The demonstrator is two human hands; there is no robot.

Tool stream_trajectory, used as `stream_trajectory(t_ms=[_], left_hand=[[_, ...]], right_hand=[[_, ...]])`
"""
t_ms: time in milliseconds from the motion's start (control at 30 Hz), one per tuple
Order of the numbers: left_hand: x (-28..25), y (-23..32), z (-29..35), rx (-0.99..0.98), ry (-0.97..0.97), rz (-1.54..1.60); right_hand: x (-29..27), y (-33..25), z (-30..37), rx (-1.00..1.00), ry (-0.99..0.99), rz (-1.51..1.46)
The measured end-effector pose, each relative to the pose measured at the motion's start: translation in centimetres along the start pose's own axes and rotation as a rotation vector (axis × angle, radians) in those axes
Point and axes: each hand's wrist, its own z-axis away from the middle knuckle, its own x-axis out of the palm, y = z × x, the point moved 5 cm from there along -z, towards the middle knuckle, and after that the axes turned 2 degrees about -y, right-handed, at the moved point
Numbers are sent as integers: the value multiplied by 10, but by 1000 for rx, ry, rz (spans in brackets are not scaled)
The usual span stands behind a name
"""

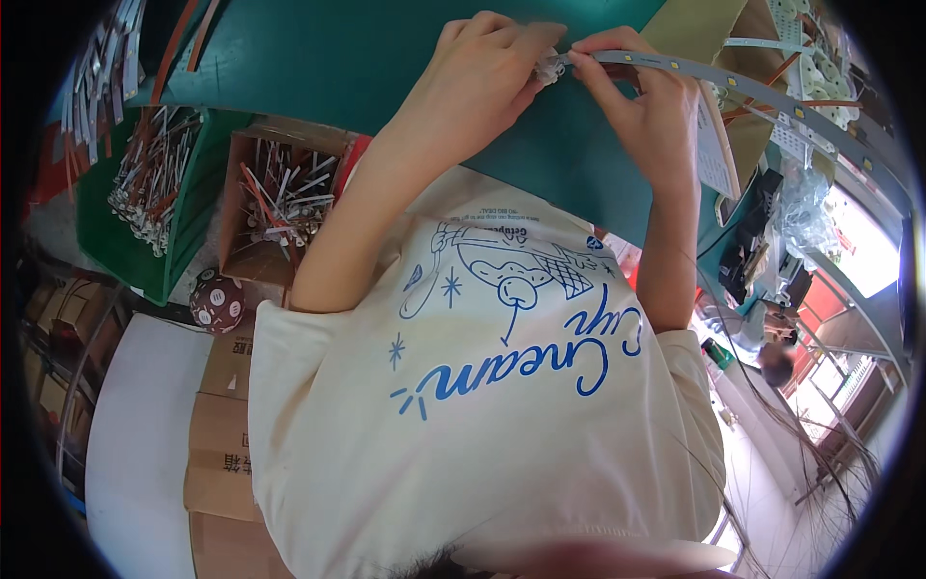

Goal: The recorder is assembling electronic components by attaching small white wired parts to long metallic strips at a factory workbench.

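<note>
Two bare hands at work over a green table (318, 63), which serves as the reference for all positions. The left hand (487, 82), above the middle of the table, is nearly closed, its fingers curled round a small, whitish, translucent piece (550, 69) whose exact kind cannot be made out. The right hand (651, 101), also above the table, is partly closed: thumb and forefinger pinch the end of a pale strip (735, 85) set with yellow squares, the remaining fingers bent and partly hidden. The strip's pinched end lies over the table, just beside the translucent piece; its length arches away past the table's right side. Tan cardboard (690, 31) stands at the table's right part, with white discs (828, 77) beyond it and a clear plastic bag (805, 217) nearer the wearer. Off the table's near edge, toward its left end, are a green bin (98, 205) and a cardboard box (241, 253), both filled with narrow strip pieces (280, 198); a brown patterned ball (216, 301) sits farther from the table. More pale strips (104, 72) hang at the table's left end.
</note>
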Motion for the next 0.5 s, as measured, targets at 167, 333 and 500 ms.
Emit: stream_trajectory(t_ms=[167, 333, 500], left_hand=[[2, -1, -3, 14, 20, -35], [6, -3, -5, 28, 33, -95], [7, -3, -7, 33, 64, -94]], right_hand=[[-1, 2, -4, -8, -20, -12], [-8, -1, -12, -13, -48, 20], [-9, -1, -15, -20, -61, 97]])
